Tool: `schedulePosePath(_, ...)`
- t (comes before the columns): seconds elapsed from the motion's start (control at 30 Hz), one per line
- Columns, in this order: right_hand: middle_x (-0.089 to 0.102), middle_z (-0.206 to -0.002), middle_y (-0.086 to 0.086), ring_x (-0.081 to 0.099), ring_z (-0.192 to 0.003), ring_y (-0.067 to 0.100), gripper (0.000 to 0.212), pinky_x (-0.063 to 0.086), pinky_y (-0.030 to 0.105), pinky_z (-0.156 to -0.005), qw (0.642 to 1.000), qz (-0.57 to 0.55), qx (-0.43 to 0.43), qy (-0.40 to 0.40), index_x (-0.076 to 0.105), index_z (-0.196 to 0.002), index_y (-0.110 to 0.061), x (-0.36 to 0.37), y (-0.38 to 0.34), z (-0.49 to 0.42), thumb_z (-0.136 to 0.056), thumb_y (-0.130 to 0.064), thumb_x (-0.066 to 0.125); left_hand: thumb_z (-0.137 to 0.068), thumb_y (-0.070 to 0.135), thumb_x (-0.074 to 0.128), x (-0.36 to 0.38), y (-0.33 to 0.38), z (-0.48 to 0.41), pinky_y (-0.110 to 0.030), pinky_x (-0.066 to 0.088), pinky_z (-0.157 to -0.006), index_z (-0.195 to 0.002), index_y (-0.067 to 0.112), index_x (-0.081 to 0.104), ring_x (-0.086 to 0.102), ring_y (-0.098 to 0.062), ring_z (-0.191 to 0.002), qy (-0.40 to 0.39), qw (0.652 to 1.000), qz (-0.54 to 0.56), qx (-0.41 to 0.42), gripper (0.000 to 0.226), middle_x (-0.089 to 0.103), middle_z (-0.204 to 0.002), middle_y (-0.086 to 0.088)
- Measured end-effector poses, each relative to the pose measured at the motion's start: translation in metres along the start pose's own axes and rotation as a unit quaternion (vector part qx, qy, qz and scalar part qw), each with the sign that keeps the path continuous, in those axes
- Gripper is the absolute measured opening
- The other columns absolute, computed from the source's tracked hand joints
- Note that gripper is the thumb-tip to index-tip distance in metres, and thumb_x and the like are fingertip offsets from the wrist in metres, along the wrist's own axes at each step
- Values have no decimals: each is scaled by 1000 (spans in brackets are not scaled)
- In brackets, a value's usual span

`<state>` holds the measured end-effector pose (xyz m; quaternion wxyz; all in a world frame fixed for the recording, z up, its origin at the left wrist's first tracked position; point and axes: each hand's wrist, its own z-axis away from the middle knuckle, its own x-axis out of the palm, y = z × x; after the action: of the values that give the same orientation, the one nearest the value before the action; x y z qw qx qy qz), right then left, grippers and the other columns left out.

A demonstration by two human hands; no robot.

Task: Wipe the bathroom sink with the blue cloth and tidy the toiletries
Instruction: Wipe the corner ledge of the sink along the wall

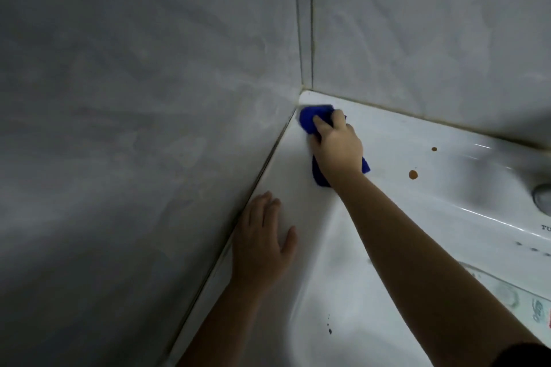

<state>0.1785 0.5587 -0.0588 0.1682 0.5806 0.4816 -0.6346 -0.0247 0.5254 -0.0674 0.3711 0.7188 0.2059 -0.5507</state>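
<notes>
The white sink (396, 140) fills the lower right, set into a corner of grey tiled walls. My right hand (335, 143) presses the blue cloth (310, 119) onto the sink's back left corner, fingers curled over the bunched cloth; part of the cloth shows under my wrist. My left hand (262, 244) rests flat, fingers spread, on the sink's left rim beside the wall. Two brown spots (413, 174) lie on the rim to the right of the cloth.
Grey tiled walls (149, 98) close in on the left and behind. The metal base of a tap (542, 197) shows at the right edge. Some patterned item (512, 298) lies at the lower right, cut off. Small dark specks sit in the basin (329, 331).
</notes>
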Motion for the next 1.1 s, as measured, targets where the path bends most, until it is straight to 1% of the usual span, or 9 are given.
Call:
schedulePosePath(0.17, 58, -104, 20, 57, -77, 37, 30, 50, 39, -58, 997, -7, -36, 62, 60, -114, -5, -12, 31, 70, -86, -15, 56, -82, 38, 43, -3, 9, -44, -38, 44, -88, -109, 5, 61, 54, -27, -106, 19, 998, 49, 34, 46, 59, -119, -13)
schedulePosePath(0.33, 48, -122, 18, 50, -97, 37, 35, 44, 40, -72, 998, 7, -17, 56, 55, -123, -10, -7, 31, -6, -90, -21, 52, -79, 40, 45, 18, 3, -71, -40, 44, -91, -114, 6, 59, 54, -31, -111, -8, 995, -2, 102, 51, 57, -123, -14)
schedulePosePath(0.6, 54, -104, 20, 58, -73, 36, 33, 45, 31, -57, 995, -50, -2, 88, 61, -114, -6, -25, 34, 60, -85, -19, 56, -77, 42, 44, 19, 4, -71, -39, 45, -88, -109, 6, 61, 57, -33, -105, 1, 995, -16, 99, 52, 59, -118, -15)
schedulePosePath(0.73, 52, -105, 23, 57, -78, 36, 34, 47, 36, -68, 971, -39, 126, 197, 60, -117, -6, -74, 92, 86, -84, -14, 61, -81, 46, 41, 21, 26, -85, -37, 40, -84, -112, 6, 62, 55, -32, -104, 5, 991, -3, 135, 55, 60, -118, -15)
schedulePosePath(0.83, 45, -124, 26, 54, -92, 44, 35, 45, 44, -77, 927, 6, 309, 211, 55, -123, -5, -90, 137, 96, -90, -17, 54, -79, 48, 42, 27, 41, -94, -37, 42, -86, -116, 9, 60, 55, -31, -108, -32, 986, 3, 163, 57, 58, -123, -13)
schedulePosePath(0.87, 44, -125, 26, 53, -93, 45, 35, 45, 46, -75, 917, 16, 335, 218, 55, -122, -4, -85, 140, 94, -90, -18, 52, -78, 48, 43, 29, 42, -96, -38, 43, -86, -117, 10, 59, 55, -31, -109, -37, 986, 1, 163, 57, 57, -124, -13)
schedulePosePath(0.93, 50, -117, 28, 56, -86, 45, 34, 47, 45, -68, 937, 11, 284, 203, 59, -116, -3, -61, 121, 81, -87, -19, 53, -77, 47, 44, 32, 40, -97, -39, 43, -88, -118, 11, 58, 53, -32, -111, -38, 986, -6, 162, 56, 56, -125, -13)
schedulePosePath(1.0, 57, -106, 25, 59, -76, 42, 33, 49, 41, -58, 974, 1, 160, 163, 63, -109, -4, -33, 87, 58, -82, -22, 55, -78, 46, 44, 33, 39, -97, -40, 44, -88, -119, 10, 57, 53, -32, -111, -39, 985, -18, 170, 55, 56, -125, -15)
schedulePosePath(1.1, 58, -98, 21, 58, -70, 38, 27, 46, 33, -50, 990, 6, 59, 130, 65, -104, -4, -19, 61, 31, -80, -15, 62, -79, 46, 44, 34, 37, -99, -40, 45, -87, -119, 10, 56, 53, -32, -112, -41, 983, -31, 174, 56, 55, -125, -14)
